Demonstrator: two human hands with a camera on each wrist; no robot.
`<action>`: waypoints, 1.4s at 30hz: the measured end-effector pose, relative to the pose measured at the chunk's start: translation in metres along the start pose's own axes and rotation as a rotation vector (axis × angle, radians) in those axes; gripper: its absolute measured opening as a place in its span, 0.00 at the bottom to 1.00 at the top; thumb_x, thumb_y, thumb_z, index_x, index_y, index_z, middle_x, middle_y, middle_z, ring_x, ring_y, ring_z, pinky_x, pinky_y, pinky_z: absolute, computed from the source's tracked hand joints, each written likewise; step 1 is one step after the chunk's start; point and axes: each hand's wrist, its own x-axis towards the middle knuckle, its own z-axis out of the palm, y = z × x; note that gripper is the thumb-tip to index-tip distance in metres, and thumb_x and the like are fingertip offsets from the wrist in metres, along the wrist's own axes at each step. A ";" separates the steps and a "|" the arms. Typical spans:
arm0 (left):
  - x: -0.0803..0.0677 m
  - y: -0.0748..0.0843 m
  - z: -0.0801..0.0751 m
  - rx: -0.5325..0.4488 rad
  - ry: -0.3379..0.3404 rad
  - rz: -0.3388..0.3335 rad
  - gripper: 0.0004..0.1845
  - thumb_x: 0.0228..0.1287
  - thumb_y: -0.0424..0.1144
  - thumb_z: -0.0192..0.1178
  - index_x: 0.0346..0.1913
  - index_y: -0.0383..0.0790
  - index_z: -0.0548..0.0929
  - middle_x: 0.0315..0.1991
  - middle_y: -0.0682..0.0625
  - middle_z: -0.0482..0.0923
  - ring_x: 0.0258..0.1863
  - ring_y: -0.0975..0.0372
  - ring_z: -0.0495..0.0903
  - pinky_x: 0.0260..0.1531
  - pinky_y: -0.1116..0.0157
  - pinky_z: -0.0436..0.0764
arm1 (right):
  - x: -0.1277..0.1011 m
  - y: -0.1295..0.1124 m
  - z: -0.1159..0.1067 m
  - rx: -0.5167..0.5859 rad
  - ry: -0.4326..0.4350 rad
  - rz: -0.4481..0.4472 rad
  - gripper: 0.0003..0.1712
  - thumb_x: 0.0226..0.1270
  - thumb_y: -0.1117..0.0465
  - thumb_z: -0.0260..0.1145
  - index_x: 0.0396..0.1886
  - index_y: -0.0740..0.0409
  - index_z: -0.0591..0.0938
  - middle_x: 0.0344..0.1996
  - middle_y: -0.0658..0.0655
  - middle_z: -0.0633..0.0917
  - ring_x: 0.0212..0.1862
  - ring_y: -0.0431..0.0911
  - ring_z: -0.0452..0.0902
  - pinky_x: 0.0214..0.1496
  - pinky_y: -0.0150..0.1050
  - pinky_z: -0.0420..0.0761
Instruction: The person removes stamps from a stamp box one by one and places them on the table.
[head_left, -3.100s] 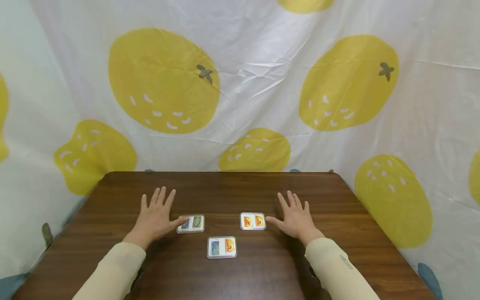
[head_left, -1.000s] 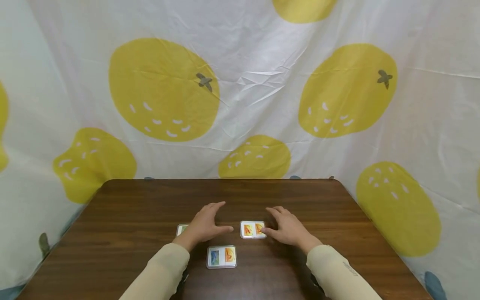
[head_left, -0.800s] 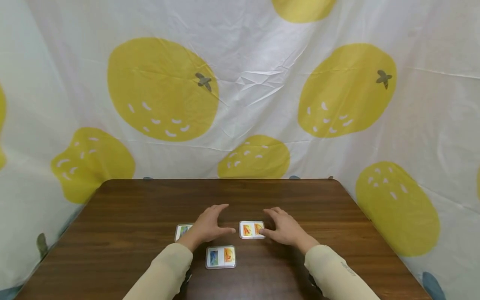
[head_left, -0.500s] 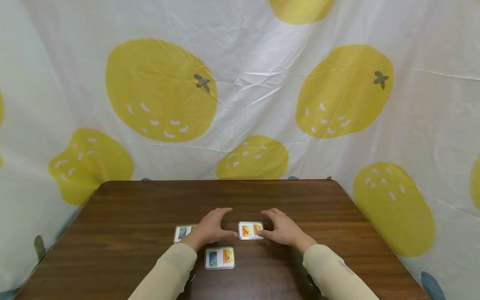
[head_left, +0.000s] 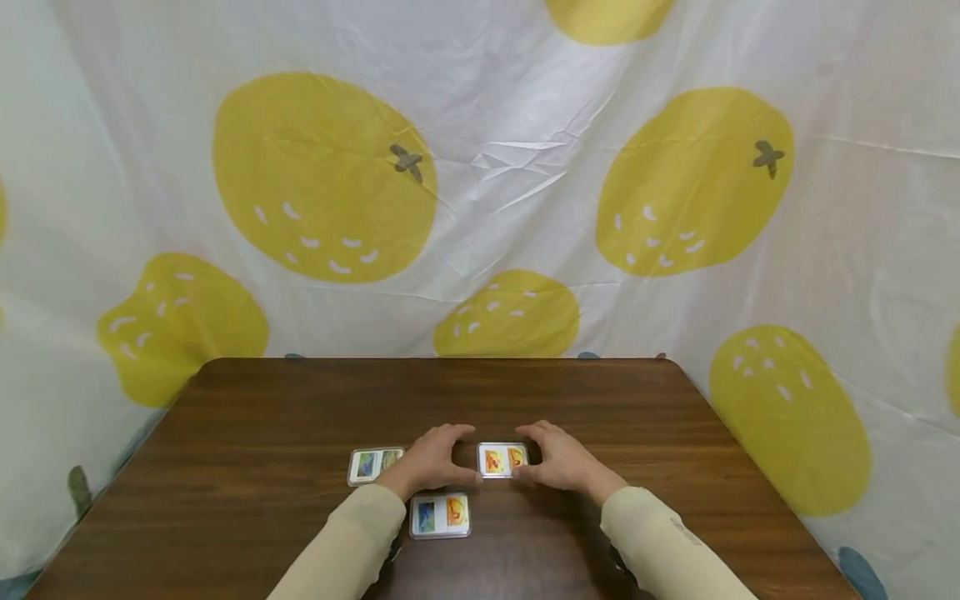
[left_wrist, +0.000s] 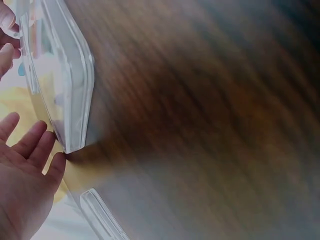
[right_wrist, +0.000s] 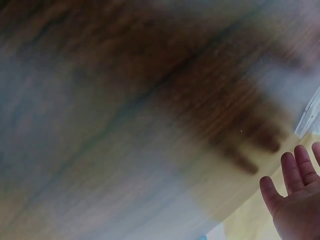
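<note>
A clear card case with two orange pictures (head_left: 503,459) lies near the middle of the brown table (head_left: 300,400). My left hand (head_left: 468,454) holds its left end with curled fingers and thumb, and my right hand (head_left: 529,454) holds its right end the same way. In the left wrist view the same case (left_wrist: 70,85) shows edge-on, and a finger of my left hand (left_wrist: 25,185) touches its near corner. The right wrist view is blurred and shows only the fingers of my right hand (right_wrist: 295,200) at the lower right.
A case with blue and orange pictures (head_left: 440,515) lies just in front of my hands. Another case with blue and green pictures (head_left: 369,465) lies left of my left hand. A white cloth with yellow fruit (head_left: 480,208) hangs behind the table.
Both hands slid inward from flat on the table. The left hand crossed over the blue-green case, and both now close on the ends of the orange case.
</note>
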 end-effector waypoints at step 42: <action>0.006 0.010 0.011 0.159 0.008 -0.029 0.31 0.54 0.51 0.73 0.59 0.42 0.80 0.53 0.45 0.68 0.55 0.48 0.66 0.56 0.44 0.62 | 0.004 0.008 0.005 -0.092 -0.041 -0.048 0.35 0.54 0.44 0.76 0.59 0.57 0.81 0.52 0.58 0.79 0.56 0.57 0.72 0.57 0.62 0.70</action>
